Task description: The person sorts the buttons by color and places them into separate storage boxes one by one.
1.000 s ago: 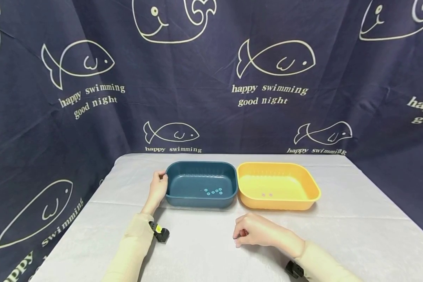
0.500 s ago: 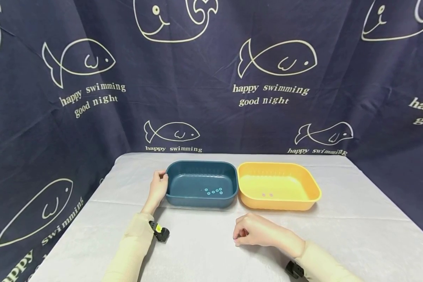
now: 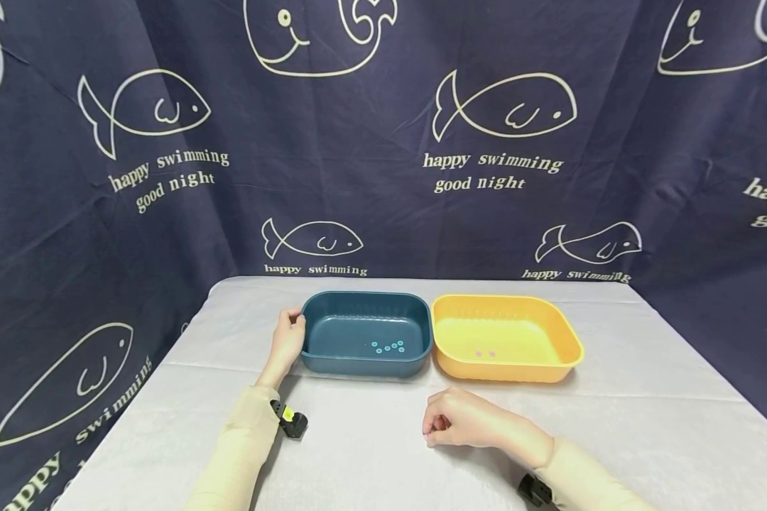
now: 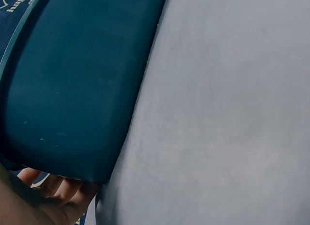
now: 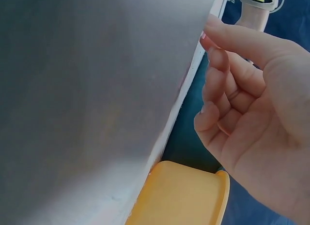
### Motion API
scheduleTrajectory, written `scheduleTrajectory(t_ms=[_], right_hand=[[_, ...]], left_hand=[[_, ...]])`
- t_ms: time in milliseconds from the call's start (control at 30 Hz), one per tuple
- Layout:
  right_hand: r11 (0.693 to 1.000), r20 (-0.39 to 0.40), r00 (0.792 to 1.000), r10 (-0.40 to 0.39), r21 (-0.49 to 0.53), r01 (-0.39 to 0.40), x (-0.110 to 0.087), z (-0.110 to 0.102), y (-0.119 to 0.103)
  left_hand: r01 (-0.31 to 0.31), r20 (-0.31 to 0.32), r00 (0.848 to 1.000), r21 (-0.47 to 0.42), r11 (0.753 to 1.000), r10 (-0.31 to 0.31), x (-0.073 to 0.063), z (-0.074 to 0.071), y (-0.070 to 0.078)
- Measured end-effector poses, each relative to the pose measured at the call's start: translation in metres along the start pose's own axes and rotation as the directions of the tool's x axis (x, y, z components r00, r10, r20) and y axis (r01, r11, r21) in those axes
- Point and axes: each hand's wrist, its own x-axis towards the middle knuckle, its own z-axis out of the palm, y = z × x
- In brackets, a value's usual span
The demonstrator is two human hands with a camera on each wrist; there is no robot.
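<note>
At the left end of the dark teal plastic bin (image 3: 366,365), my left hand (image 3: 287,338) holds the end wall, its fingers bent against the outside in the left wrist view. My right hand (image 3: 463,419) is low over the table in front of the bins. Its thumb and index finger pinch a small pink button (image 5: 203,36), mostly covered by the fingertips; the other fingers are curled in. Several light blue buttons (image 3: 387,348) lie in the teal bin's front right part. Two pink buttons (image 3: 479,353) lie in the yellow bin (image 3: 505,372).
Both bins stand side by side on a pale cloth-covered table (image 3: 358,454), their near ends touching or almost so. A dark blue curtain (image 3: 383,184) with fish drawings hangs behind and at the sides. Each wrist carries a black camera (image 3: 292,424).
</note>
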Motion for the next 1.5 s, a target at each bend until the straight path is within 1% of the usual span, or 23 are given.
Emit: scheduleTrajectory(t_ms=[133, 300, 367, 467, 600, 833, 967, 1133, 1233, 1367, 1433, 1500], right_hand=[[1.000, -0.031, 0.999, 0.013, -0.021, -0.014, 0.000, -0.002, -0.002], [0.999, -0.080, 0.996, 0.034, 0.016, -0.033, 0.000, -0.007, -0.004], [0.999, -0.099, 0.995, 0.029, 0.018, -0.027, 0.000, -0.009, -0.003], [1.000, -0.140, 0.990, 0.004, -0.014, -0.006, 0.000, -0.013, -0.001], [0.998, -0.195, 0.981, -0.006, -0.063, -0.006, 0.001, -0.020, 0.000], [0.993, -0.239, 0.971, 0.028, -0.102, -0.054, 0.000, -0.031, 0.003], [0.994, -0.264, 0.964, 0.029, -0.098, -0.057, 0.000, -0.035, 0.006], [0.996, -0.320, 0.947, 0.025, -0.074, -0.051, 0.001, -0.040, 0.010], [0.997, -0.349, 0.936, 0.042, -0.050, -0.063, 0.000, -0.042, 0.012], [0.995, -0.364, 0.927, 0.089, -0.015, -0.101, -0.001, -0.046, 0.016], [0.995, -0.378, 0.922, 0.087, -0.013, -0.099, -0.002, -0.048, 0.018], [0.996, -0.402, 0.913, 0.069, -0.017, -0.083, -0.002, -0.048, 0.021]], left_hand=[[-0.003, 0.004, 1.000, 0.002, 1.000, 0.003, 0.000, 0.000, 0.000], [-0.001, -0.001, 1.000, 0.006, 1.000, 0.001, 0.000, -0.001, 0.001], [0.001, 0.001, 1.000, 0.009, 1.000, -0.001, 0.000, -0.001, 0.001], [0.002, 0.003, 1.000, 0.009, 1.000, -0.002, 0.000, -0.001, 0.001], [0.000, 0.006, 1.000, 0.005, 1.000, 0.000, 0.001, -0.001, 0.002], [-0.002, 0.007, 1.000, 0.003, 1.000, 0.002, 0.001, -0.001, 0.002], [0.002, 0.007, 1.000, 0.001, 1.000, -0.002, 0.001, -0.001, 0.002], [0.005, 0.009, 1.000, -0.001, 1.000, -0.005, 0.000, -0.001, 0.002], [0.000, 0.010, 1.000, 0.000, 1.000, 0.000, 0.000, -0.001, 0.002], [-0.004, 0.010, 1.000, 0.005, 1.000, 0.004, 0.000, 0.000, 0.002], [-0.007, 0.004, 1.000, 0.010, 1.000, 0.007, -0.001, 0.000, 0.001], [-0.008, 0.000, 1.000, 0.014, 1.000, 0.008, -0.001, 0.000, 0.001]])
